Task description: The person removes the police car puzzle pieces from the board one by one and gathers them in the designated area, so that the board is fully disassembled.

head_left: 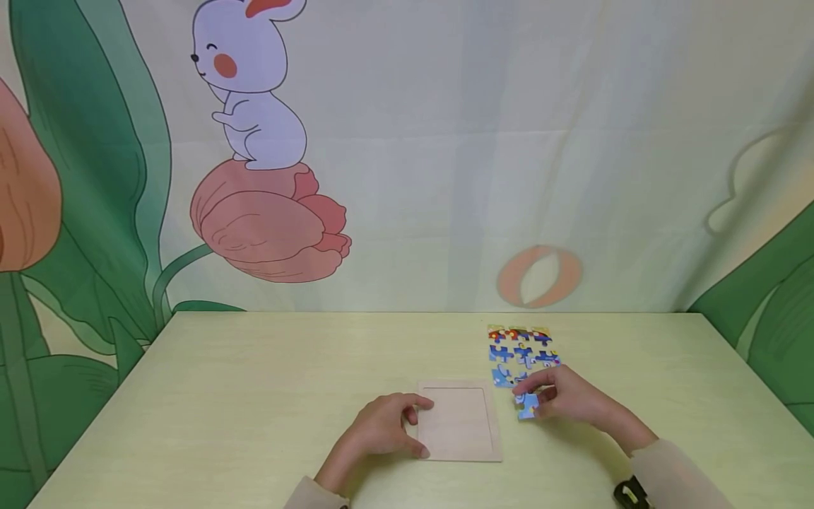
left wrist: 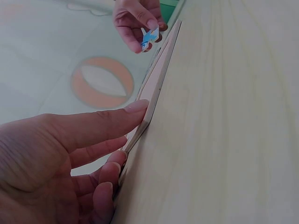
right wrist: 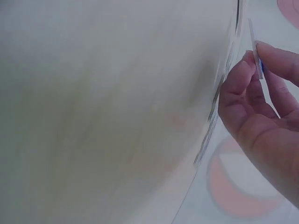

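Note:
A square, pale wooden puzzle tray [head_left: 459, 456] lies flat on the table, its recess bare. My left hand [head_left: 384, 426] holds the tray along its left side, the thumb on the near corner and the index finger farther up. In the left wrist view, the other fingers curl against the tray's edge [left wrist: 161, 86]. To the right of the tray, my right hand [head_left: 575, 399] pinches a blue jigsaw piece [head_left: 526, 406] between thumb and fingers, raised off the table. The right wrist view shows this piece [right wrist: 255, 53] edge-on.
Several loose jigsaw pieces [head_left: 501, 353] lie in rows beyond the right hand, partly covered by it. The pale wooden table [head_left: 254, 396] reaches back to a hanging cloth [head_left: 407, 177] printed with a rabbit and flowers.

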`<state>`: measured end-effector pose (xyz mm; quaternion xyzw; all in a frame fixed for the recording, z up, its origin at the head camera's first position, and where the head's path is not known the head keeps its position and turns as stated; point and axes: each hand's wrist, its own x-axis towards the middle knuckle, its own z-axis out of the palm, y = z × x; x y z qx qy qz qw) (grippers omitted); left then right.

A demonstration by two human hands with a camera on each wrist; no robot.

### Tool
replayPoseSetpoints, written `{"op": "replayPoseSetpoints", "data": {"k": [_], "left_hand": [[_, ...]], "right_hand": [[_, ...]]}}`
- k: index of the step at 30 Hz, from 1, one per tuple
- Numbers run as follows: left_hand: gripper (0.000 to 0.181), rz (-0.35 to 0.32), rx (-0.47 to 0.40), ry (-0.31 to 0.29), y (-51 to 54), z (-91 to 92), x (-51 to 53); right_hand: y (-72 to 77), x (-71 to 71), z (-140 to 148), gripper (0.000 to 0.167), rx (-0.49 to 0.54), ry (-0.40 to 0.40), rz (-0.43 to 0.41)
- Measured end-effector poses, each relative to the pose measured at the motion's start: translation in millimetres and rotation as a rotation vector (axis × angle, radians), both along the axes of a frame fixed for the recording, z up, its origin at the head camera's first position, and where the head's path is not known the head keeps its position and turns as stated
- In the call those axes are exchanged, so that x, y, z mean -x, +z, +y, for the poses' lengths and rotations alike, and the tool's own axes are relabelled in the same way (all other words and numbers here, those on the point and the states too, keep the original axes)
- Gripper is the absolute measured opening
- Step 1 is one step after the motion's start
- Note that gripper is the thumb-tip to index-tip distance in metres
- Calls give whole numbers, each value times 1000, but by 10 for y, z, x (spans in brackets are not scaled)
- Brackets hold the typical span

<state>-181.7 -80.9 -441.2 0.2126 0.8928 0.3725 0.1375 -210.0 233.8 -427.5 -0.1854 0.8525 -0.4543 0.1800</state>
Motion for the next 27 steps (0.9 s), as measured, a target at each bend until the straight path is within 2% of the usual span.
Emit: {"op": "replayPoseSetpoints", "data": {"k": [10, 19, 27], "left_hand": [[59, -1, 6, 7, -20, 3, 14], [59, -5, -1, 1, -11, -3, 1], [59, -2, -14, -3, -9, -7, -8]], "right_hand": [[19, 59, 344, 41, 12, -163, 12], [-7, 148, 492, 40, -95, -273, 36], [-33, 204, 456, 37, -156, -261, 64]]}}
